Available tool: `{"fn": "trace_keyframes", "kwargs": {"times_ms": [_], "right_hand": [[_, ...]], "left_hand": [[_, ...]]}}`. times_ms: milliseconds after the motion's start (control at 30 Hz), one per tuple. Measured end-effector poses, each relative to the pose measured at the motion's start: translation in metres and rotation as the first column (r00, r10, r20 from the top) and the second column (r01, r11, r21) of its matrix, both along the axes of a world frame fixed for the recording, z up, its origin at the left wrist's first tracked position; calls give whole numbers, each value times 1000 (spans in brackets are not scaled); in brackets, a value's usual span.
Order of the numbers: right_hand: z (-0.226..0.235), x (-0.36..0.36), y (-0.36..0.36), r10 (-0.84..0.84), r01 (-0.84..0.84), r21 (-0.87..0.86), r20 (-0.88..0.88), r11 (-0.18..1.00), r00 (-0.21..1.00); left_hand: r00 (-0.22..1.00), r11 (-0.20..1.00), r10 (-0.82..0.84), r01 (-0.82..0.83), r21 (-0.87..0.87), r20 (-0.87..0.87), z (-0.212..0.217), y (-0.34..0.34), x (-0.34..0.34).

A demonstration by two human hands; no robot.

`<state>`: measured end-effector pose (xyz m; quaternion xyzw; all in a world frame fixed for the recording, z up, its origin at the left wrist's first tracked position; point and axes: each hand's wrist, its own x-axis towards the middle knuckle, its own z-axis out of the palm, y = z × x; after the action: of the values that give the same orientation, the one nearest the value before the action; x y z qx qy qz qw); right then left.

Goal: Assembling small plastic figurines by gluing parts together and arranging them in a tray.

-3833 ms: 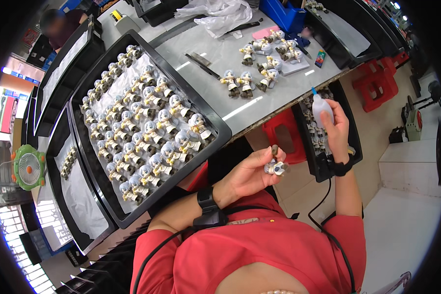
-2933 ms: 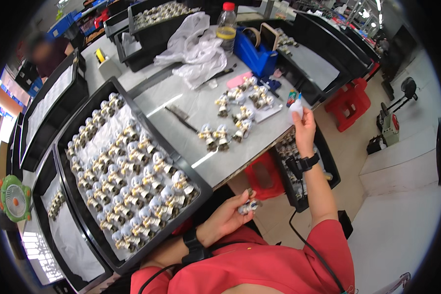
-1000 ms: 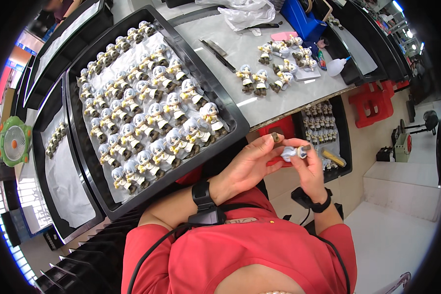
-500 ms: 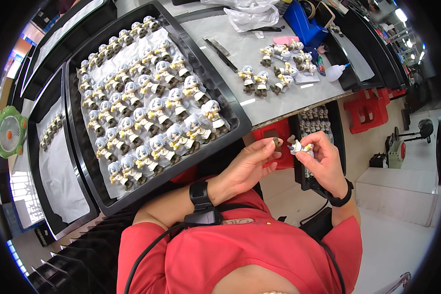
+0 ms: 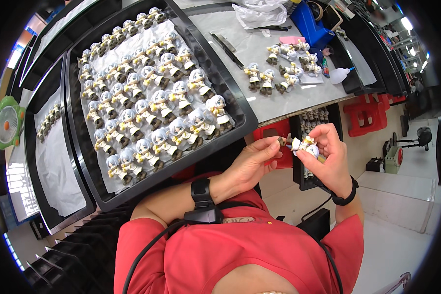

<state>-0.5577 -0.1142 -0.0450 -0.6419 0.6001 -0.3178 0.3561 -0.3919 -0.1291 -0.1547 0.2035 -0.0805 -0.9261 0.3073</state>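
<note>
In front of my chest, my left hand (image 5: 252,164) pinches a small brown piece (image 5: 281,141), probably a figurine's boot, between thumb and fingertips. Facing it, my right hand (image 5: 331,159) grips a small figurine (image 5: 305,146) with pale hair and white clothes. The figurine lies sideways, its lower end toward the brown piece; whether the two touch I cannot tell. To the left, a large black tray (image 5: 252,117) holds rows of similar figurines (image 5: 161,100) on white sheeting. More loose figurines (image 5: 289,73) lie on the grey tabletop (image 5: 274,105) beyond my hands.
Beneath my right hand, another black tray (image 5: 306,185) holds more figurines. Tweezers-like dark tools (image 5: 227,50), a plastic bag (image 5: 260,13), a blue tape dispenser (image 5: 311,27) and a white squeeze bottle (image 5: 339,75) are on the table. Red stools (image 5: 365,117) stand at right.
The figurine in my right hand has turned, so its pale-haired head now shows more. Both hands stay close together, and the left still pinches the brown piece. The view has shifted slightly.
</note>
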Motion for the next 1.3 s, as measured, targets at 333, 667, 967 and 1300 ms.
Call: {"fn": "trace_keyframes", "kwargs": {"times_ms": [333,667,967,1300], "right_hand": [[5,8,-4,42,-53,-57,-188,997,981],[17,13,-8,47,-37,74,-140,997,989],[21,12,-6,60,-50,95,-101,994,993],[21,9,-5,120,-127,-15,-230,992,966]], "left_hand": [[996,994,73,-69,-84,45,0,1,0],[986,978,126,-104,-183,113,2,0,-2],[995,987,92,-86,-135,36,1,0,-1],[1000,998,29,-29,-50,10,15,-7,8]]}}
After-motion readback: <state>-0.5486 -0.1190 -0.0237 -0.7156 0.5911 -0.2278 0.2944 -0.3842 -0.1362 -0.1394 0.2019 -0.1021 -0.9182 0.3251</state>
